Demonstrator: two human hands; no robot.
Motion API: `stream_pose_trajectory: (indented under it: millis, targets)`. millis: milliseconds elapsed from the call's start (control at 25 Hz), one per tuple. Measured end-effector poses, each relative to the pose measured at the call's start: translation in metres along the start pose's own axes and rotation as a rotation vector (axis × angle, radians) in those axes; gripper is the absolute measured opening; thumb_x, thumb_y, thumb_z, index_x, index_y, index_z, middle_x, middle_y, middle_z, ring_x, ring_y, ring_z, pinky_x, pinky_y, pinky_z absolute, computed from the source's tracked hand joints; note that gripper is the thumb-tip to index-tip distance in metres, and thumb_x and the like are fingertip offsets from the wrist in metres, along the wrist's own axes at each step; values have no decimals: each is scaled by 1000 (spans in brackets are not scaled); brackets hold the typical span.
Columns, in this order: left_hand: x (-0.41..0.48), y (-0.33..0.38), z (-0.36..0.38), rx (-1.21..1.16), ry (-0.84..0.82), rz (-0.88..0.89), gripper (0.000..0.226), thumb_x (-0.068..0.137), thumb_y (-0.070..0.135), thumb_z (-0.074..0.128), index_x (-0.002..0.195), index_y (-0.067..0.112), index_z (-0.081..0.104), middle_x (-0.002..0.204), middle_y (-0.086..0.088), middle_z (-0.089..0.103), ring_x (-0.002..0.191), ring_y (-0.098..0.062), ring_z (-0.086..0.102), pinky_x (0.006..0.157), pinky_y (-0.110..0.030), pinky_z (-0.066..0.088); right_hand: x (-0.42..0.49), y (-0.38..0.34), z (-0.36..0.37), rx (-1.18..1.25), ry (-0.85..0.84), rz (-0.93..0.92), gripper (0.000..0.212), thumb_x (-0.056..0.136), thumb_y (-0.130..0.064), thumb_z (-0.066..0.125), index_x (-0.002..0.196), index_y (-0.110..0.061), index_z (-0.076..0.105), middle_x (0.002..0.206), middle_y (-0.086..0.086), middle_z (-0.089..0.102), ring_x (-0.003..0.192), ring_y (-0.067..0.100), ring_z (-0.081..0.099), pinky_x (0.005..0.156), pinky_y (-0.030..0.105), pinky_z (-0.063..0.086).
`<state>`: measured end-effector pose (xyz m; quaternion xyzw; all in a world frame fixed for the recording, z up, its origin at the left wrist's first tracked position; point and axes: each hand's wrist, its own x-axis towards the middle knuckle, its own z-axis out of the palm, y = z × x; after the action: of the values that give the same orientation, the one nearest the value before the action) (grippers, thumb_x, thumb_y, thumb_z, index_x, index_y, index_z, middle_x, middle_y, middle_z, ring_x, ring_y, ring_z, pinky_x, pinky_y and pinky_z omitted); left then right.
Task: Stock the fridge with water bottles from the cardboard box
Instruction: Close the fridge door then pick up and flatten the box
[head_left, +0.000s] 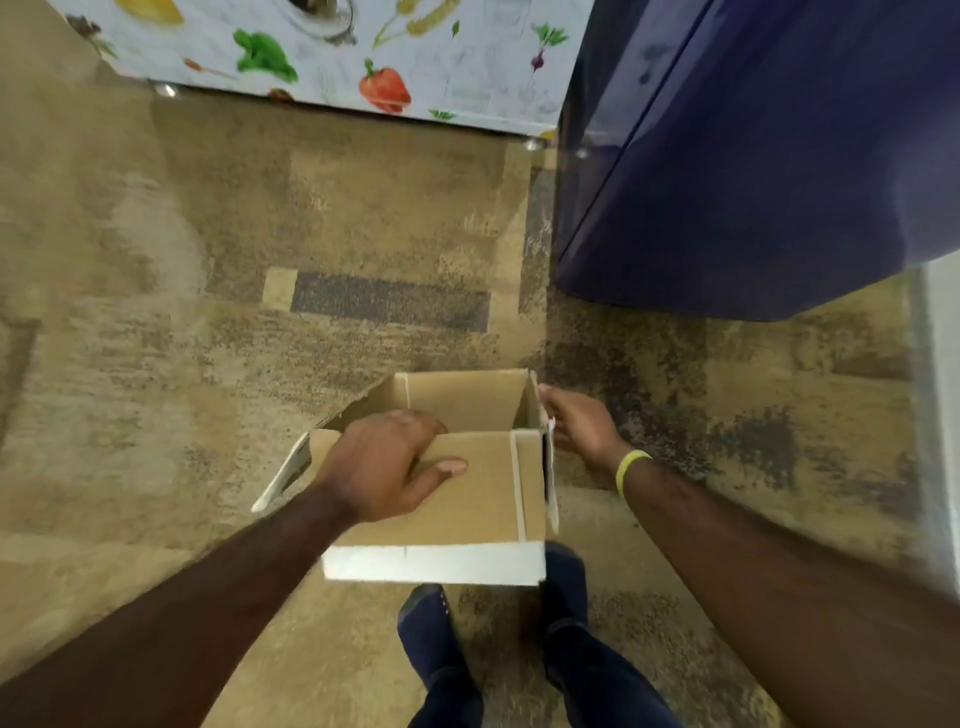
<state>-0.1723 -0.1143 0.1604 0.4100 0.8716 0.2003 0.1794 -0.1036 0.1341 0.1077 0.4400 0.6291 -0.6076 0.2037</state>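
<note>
Both hands hold the cardboard box (467, 493) below us: our left hand (384, 462) grips the near flap, our right hand (582, 431) closes on the right wall. We see no bottles inside. The blue fridge (753, 182) stands ahead-right, nearer our right hand.

Both hands (384, 462) gripping cardboard box (483, 499), fridge (753, 171)

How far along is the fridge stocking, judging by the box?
The visible part of the cardboard box shows no bottles, so unloading may be finished. The left hand grips a flap; the right hand holds its side. The blue fridge looks closed; its contents are hidden.
</note>
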Motion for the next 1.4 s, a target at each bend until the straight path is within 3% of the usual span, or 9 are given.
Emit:
stream_pose_trajectory:
  millis: [160, 280, 400, 640, 800, 920, 1000, 1240, 1400]
  targets:
    - [8, 45, -77, -279, 148, -251, 43, 80, 71, 48, 74, 29, 56, 58, 11, 54, 49, -8, 51, 41, -26, 36, -63, -7, -52, 150, 15, 54, 48, 97, -47, 51, 130, -13, 59, 118, 3, 62, 105, 17, 59, 93, 33, 45]
    - [11, 80, -121, -635, 201, -356, 38, 79, 65, 57, 72, 27, 59, 59, 8, 58, 54, -14, 57, 48, -31, 44, -103, 0, -99, 204, 58, 59, 52, 89, -61, 55, 124, -24, 65, 124, 0, 66, 108, 17, 63, 103, 42, 46]
    - [26, 117, -158, -829, 214, -354, 50, 79, 59, 61, 67, 12, 52, 59, 0, 50, 54, -15, 49, 53, -29, 38, -130, -2, -141, 326, 53, 86, 87, 71, -83, 54, 138, -28, 55, 133, 0, 61, 118, 22, 58, 104, 45, 42]
    - [70, 187, -200, -949, 301, -476, 43, 90, 46, 63, 61, 16, 53, 52, 8, 49, 48, -8, 43, 48, -24, 34, -181, -52, -186, 643, 60, 27, 78, 74, -81, 53, 131, -29, 60, 126, 4, 65, 120, 35, 56, 109, 54, 39]
    - [92, 221, -223, -872, 416, -610, 37, 87, 58, 59, 97, 23, 64, 87, 6, 67, 80, -9, 61, 75, -32, 51, -234, -80, -208, 600, 63, 6, 63, 77, -64, 64, 125, -22, 61, 117, 9, 70, 110, 34, 64, 97, 57, 49]
    - [91, 253, -243, -814, 308, -564, 76, 79, 72, 56, 140, 30, 40, 127, 3, 55, 112, -17, 56, 100, -44, 47, -277, -87, -220, 533, 181, -41, 65, 67, -54, 81, 118, -14, 68, 108, 9, 74, 100, 33, 70, 85, 51, 56]
    - [83, 279, -251, -753, 164, -468, 80, 80, 74, 52, 147, 34, 33, 140, -2, 45, 124, -24, 51, 105, -46, 41, -308, -85, -224, 513, 354, -44, 54, 66, -43, 87, 107, -10, 72, 100, 8, 75, 91, 29, 72, 74, 40, 59]
    - [52, 324, -278, -662, -307, -286, 88, 69, 90, 43, 141, 40, 46, 137, 7, 53, 119, -16, 54, 105, -44, 39, -385, -49, -241, 591, 767, 67, 55, 65, -30, 90, 104, -1, 66, 97, 13, 70, 80, 27, 67, 60, 31, 54]
    - [30, 367, -270, -540, -569, -153, 77, 64, 94, 45, 123, 47, 60, 128, 13, 61, 111, -11, 60, 104, -41, 43, -442, -8, -260, 678, 1017, 96, 47, 78, -27, 79, 114, -1, 64, 107, 15, 68, 91, 35, 66, 78, 47, 58]
